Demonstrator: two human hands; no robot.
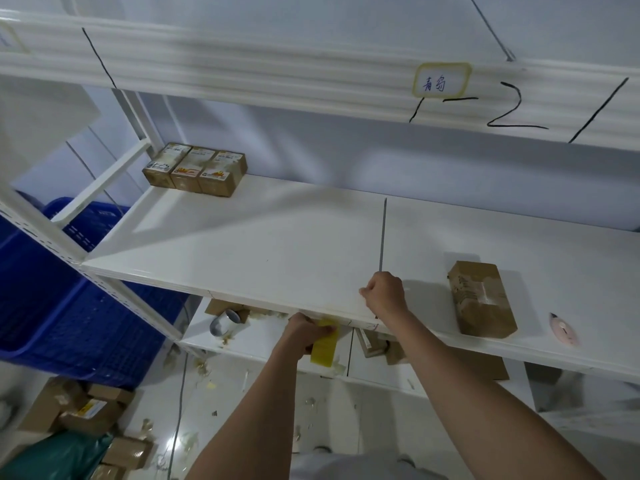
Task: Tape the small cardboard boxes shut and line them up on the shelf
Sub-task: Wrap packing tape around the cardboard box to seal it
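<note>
Head view looks down on a white shelf (263, 237). Three boxes (195, 169) stand side by side in the far left corner, touching, their row running left to right along the back. A fourth box (481, 297) lies alone near the front edge on the right, its long axis running near to far, slightly angled. Just right of it lies a pink cutter (563, 329). The left hand (304, 330), below the shelf edge, has its fingers curled around a yellow tape strip (325, 342) that hangs down. The right hand (384, 294) rests on the front edge, fingers curled and pinched; what they hold cannot be told. A tape roll (227, 323) sits on the lower shelf.
</note>
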